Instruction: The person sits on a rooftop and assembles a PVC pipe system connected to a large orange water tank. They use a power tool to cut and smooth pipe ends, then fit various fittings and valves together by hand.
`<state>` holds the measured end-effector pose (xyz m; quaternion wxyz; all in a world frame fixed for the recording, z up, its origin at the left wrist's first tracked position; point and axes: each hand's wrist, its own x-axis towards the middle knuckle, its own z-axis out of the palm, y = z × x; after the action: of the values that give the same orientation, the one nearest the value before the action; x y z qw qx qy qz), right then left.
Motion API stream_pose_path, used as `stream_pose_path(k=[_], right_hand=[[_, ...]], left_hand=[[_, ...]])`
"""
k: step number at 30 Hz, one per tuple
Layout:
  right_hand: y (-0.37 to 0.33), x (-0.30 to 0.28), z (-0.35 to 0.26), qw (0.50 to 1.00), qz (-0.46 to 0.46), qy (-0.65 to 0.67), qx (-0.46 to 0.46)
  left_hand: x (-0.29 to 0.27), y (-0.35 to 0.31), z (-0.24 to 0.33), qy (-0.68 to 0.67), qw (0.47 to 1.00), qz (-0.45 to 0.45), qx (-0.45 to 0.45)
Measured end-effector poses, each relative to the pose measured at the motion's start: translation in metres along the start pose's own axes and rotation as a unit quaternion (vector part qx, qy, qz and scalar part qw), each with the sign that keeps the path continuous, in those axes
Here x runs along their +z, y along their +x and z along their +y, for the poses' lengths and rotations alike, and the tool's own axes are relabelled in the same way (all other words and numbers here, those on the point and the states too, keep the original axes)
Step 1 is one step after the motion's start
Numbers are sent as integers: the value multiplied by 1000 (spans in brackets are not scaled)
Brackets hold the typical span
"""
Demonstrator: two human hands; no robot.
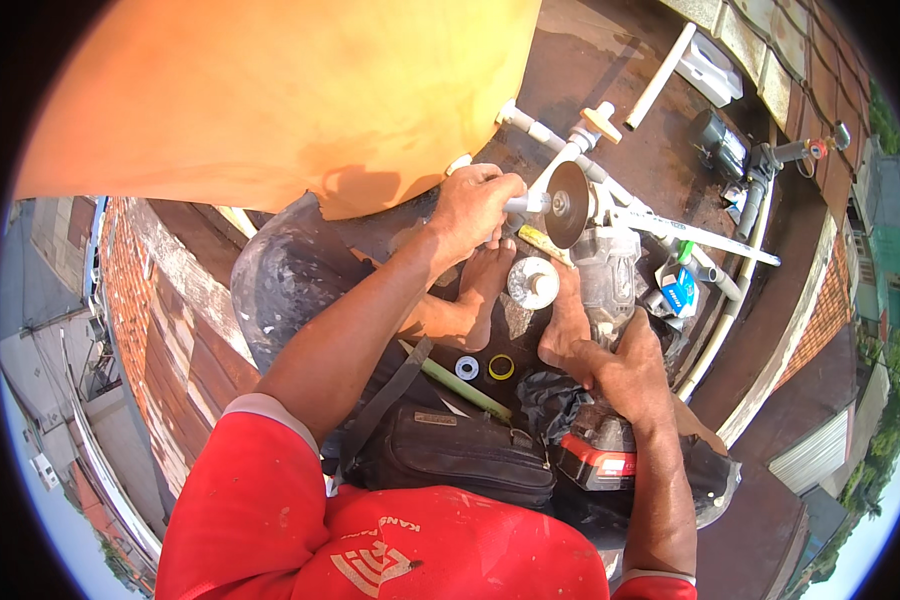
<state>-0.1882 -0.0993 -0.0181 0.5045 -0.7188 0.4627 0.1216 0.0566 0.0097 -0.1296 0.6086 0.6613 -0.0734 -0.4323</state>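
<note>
My right hand (pixel 632 368) is wrapped round the handle of a cordless angle grinder (pixel 608 268), its red and black battery (pixel 598 462) toward my lap. The grinder's dark cutting disc (pixel 568 206) stands upright at the front end. Closed fingers of my left hand (pixel 473 208) grip a short grey pipe piece (pixel 526 203), whose end lies right by the disc; whether they touch I cannot tell. Between my bare feet sits a round white container (pixel 533 283). A yellow tube (pixel 546 245) lies just below the disc.
A large orange tank (pixel 270 110) fills the upper left. White pipes (pixel 690 235) with a valve (pixel 600 122) run beyond the grinder, near a dark pump (pixel 720 145). A black bag (pixel 455 455), a yellow tape ring (pixel 501 367) and a white ring (pixel 467 368) lie close. Roof edge (pixel 780 330) at right.
</note>
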Motion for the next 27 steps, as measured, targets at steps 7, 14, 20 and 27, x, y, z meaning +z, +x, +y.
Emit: stream_pose_path(k=[7,14,20,27], right_hand=[[-1,1,-2,1000,12,-20,-8],[-1,1,-1,998,30,-46,-23],[-3,6,0,996,57,-62,-39],[-3,3,-2,998,45,-37,-36]], left_hand=[[-1,2,-2,1,1000,2,14],[-1,2,-3,-3,1000,-7,16],[-1,4,-3,-20,1000,-9,12],[-1,1,-11,83,990,-8,118]])
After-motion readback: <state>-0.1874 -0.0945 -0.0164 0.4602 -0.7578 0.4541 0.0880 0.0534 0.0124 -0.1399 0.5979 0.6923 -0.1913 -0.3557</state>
